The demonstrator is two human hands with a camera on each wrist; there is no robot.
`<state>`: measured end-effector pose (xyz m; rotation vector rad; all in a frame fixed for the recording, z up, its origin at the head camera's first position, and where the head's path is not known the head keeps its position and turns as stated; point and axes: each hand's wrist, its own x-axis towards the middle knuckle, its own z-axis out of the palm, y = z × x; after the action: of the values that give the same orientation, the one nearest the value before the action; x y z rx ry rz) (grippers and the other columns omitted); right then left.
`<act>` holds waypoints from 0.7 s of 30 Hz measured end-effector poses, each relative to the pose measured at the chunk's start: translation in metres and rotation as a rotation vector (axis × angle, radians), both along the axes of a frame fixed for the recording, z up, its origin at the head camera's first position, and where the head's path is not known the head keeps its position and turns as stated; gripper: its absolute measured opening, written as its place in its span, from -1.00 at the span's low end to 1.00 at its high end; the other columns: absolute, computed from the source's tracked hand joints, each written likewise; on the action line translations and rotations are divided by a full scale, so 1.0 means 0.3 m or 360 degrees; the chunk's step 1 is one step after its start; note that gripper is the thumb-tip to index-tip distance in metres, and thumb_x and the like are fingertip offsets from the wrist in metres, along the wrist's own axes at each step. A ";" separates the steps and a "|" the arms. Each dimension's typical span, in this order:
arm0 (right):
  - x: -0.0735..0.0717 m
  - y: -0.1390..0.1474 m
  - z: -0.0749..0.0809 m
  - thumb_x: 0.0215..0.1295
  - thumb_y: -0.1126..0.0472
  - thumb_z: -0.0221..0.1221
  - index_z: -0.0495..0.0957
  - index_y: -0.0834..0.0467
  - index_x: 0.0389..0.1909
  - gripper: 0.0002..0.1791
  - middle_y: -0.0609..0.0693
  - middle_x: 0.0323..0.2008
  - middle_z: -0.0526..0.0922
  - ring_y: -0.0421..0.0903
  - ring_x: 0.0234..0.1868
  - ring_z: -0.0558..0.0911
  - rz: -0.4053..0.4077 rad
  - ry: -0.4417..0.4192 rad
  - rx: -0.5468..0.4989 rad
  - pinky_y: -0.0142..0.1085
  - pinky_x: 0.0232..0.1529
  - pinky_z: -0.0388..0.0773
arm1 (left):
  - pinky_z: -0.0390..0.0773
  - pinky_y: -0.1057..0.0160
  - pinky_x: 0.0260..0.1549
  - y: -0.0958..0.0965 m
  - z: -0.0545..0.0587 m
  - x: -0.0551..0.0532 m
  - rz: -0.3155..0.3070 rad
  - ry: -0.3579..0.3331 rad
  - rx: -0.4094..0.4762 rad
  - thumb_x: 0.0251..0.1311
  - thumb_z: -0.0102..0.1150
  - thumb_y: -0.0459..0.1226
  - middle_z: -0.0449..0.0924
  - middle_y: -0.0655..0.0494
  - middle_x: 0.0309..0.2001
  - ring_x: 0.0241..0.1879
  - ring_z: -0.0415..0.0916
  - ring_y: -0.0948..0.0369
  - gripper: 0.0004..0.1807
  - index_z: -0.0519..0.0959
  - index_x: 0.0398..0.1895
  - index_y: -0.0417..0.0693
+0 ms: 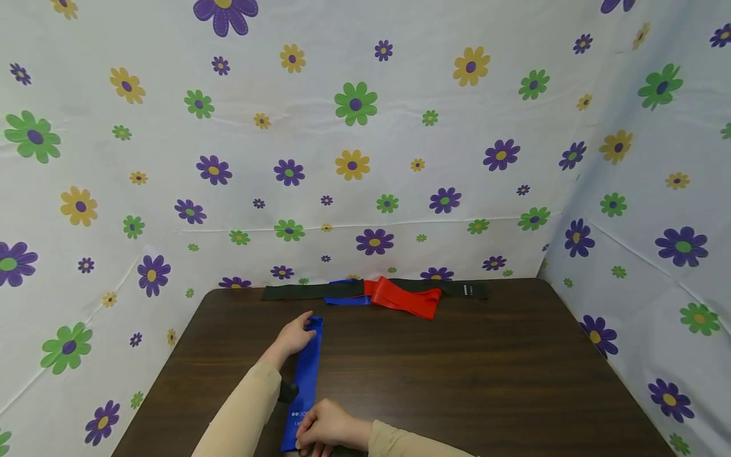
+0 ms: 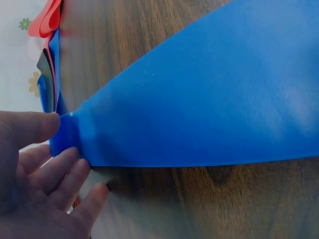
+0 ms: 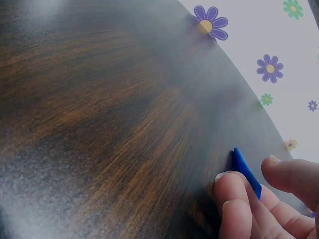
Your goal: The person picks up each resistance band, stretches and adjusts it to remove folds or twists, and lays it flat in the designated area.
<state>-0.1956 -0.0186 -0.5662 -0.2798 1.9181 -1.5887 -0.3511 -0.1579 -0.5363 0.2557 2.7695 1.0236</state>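
A flat blue resistance band (image 1: 307, 374) with white print near its close end lies lengthwise on the left part of the table. My left hand (image 1: 296, 334) holds its far end; in the left wrist view, the thumb (image 2: 37, 127) and fingertips meet at the folded end of the band (image 2: 174, 114). At the near end, my right hand (image 1: 331, 424) grips the band with curled fingers. Only a narrow blue edge of the band (image 3: 246, 173) shows between thumb and fingers in the right wrist view; the rest is hidden there.
Along the back of the dark wooden table (image 1: 468, 368) lie a long black band (image 1: 302, 291), a folded red band (image 1: 405, 298) and another blue band (image 1: 347, 301), overlapping. White flower-printed cloth (image 1: 320, 127) stands behind the table and at its sides.
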 end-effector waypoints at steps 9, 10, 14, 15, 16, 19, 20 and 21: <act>0.012 0.023 0.000 0.06 0.25 0.33 0.71 0.13 -0.52 -0.95 -0.06 -0.72 0.61 -0.26 -0.77 0.46 0.0089 0.0139 0.0098 -0.45 -0.80 0.34 | 0.23 -0.16 0.22 -0.002 -0.012 -0.001 -0.0045 -0.0039 -0.0002 0.27 0.06 -0.38 0.32 -0.37 0.26 0.27 0.23 -0.24 -0.31 0.08 0.43 -0.34; 0.014 0.025 -0.001 0.06 0.24 0.34 0.71 0.12 -0.52 -0.95 -0.08 -0.73 0.60 -0.26 -0.77 0.46 0.0095 0.0155 0.0111 -0.44 -0.80 0.34 | 0.22 -0.16 0.23 -0.003 -0.012 0.001 -0.0041 -0.0050 0.0005 0.27 0.06 -0.38 0.31 -0.37 0.27 0.28 0.22 -0.24 -0.30 0.06 0.44 -0.33; 0.019 0.045 -0.003 0.06 0.21 0.32 0.72 0.11 -0.50 -0.94 -0.14 -0.71 0.58 -0.27 -0.74 0.47 0.0142 0.0192 0.0147 -0.42 -0.77 0.35 | 0.21 -0.16 0.24 -0.009 -0.009 0.007 -0.0056 -0.0071 0.0012 0.28 0.06 -0.38 0.32 -0.34 0.27 0.29 0.20 -0.24 -0.29 0.03 0.45 -0.33; 0.018 0.054 -0.003 0.07 0.19 0.31 0.72 0.11 -0.48 -0.93 -0.14 -0.70 0.58 -0.27 -0.73 0.47 0.0164 0.0178 0.0138 -0.42 -0.76 0.36 | 0.21 -0.16 0.23 -0.010 -0.007 0.009 -0.0065 -0.0065 0.0009 0.27 0.06 -0.39 0.33 -0.34 0.27 0.29 0.20 -0.24 -0.29 0.05 0.44 -0.35; 0.014 0.066 -0.001 0.10 0.19 0.30 0.72 0.11 -0.46 -0.92 -0.14 -0.69 0.59 -0.27 -0.72 0.47 0.0188 0.0155 0.0122 -0.42 -0.75 0.37 | 0.21 -0.16 0.23 -0.012 -0.005 0.012 -0.0072 -0.0065 0.0010 0.27 0.06 -0.39 0.33 -0.34 0.26 0.29 0.20 -0.23 -0.30 0.06 0.43 -0.35; -0.002 0.108 0.003 0.18 0.20 0.24 0.70 0.17 -0.40 -0.87 -0.05 -0.64 0.62 -0.26 -0.71 0.49 0.0238 0.0070 0.0028 -0.44 -0.76 0.39 | 0.23 -0.15 0.23 -0.020 -0.005 0.016 -0.0082 -0.0053 0.0006 0.27 0.06 -0.38 0.34 -0.33 0.26 0.29 0.21 -0.22 -0.34 0.12 0.41 -0.37; -0.012 0.123 0.005 0.20 0.21 0.22 0.69 0.20 -0.38 -0.86 -0.01 -0.62 0.64 -0.25 -0.71 0.49 0.0247 0.0037 -0.0016 -0.44 -0.76 0.40 | 0.23 -0.15 0.23 -0.024 -0.007 0.017 -0.0079 -0.0045 -0.0003 0.28 0.07 -0.38 0.34 -0.32 0.26 0.29 0.21 -0.22 -0.36 0.14 0.40 -0.36; -0.021 0.138 0.007 0.22 0.23 0.20 0.68 0.23 -0.36 -0.85 0.04 -0.61 0.64 -0.24 -0.72 0.50 0.0246 0.0025 -0.0045 -0.44 -0.76 0.41 | 0.24 -0.15 0.22 -0.028 -0.007 0.019 -0.0076 -0.0032 -0.0009 0.27 0.07 -0.37 0.35 -0.31 0.26 0.29 0.22 -0.22 -0.37 0.17 0.38 -0.36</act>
<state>-0.2018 0.0227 -0.5642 -0.4427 1.8397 -1.5165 -0.3453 -0.1663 -0.5383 0.3078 2.7342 1.0013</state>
